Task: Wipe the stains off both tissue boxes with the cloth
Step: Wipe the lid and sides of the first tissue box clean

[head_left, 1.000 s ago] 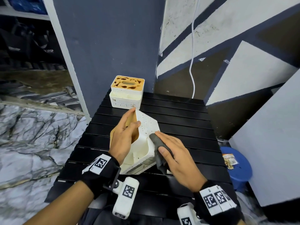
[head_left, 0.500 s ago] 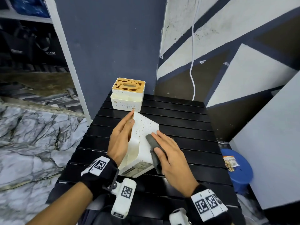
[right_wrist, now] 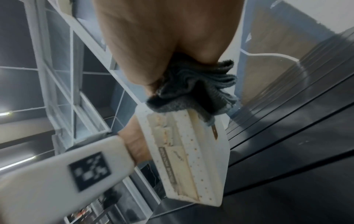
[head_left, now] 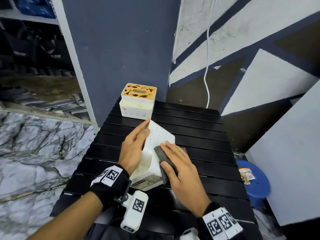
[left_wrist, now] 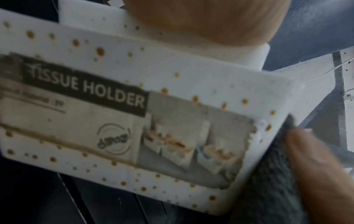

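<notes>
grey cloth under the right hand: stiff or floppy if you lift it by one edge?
Probably floppy: the cloth bunches into soft folds under the right hand. Likely light, since it drapes over the tilted tissue box edge. Its napped surface suggests it grips rather than slides.

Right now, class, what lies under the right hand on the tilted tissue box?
A dark grey cloth, pressed against the tilted box by the right hand. Brown spots dot the box's bare face; whether stains remain beneath the cloth is hidden.
</notes>
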Demonstrator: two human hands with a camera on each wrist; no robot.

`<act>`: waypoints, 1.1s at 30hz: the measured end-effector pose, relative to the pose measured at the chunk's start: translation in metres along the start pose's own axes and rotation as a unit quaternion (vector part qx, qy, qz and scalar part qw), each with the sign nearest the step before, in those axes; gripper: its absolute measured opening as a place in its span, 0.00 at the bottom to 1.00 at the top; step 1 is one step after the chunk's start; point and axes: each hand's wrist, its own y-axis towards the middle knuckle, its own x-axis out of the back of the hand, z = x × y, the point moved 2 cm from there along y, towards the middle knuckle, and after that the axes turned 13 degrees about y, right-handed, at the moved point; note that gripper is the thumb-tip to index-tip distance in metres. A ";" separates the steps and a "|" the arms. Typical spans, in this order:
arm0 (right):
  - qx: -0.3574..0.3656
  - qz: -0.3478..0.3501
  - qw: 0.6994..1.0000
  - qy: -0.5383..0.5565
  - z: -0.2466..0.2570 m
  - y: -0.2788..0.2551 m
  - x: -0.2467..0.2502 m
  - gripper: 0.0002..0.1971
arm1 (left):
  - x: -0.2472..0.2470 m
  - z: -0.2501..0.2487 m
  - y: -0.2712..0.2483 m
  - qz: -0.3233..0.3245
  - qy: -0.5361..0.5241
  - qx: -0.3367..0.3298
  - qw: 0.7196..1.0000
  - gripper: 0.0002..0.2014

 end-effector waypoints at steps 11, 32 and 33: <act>-0.007 -0.004 1.000 -0.009 -0.006 0.011 0.003 0.25 | 0.001 0.003 0.002 0.010 -0.009 0.005 1.000 0.25; 0.059 0.029 0.997 -0.028 0.017 0.020 -0.008 0.22 | -0.002 0.000 0.001 0.021 0.006 -0.022 1.000 0.24; 0.056 0.025 0.998 -0.031 0.015 0.025 -0.006 0.22 | -0.002 0.000 0.001 0.022 0.013 -0.025 0.999 0.24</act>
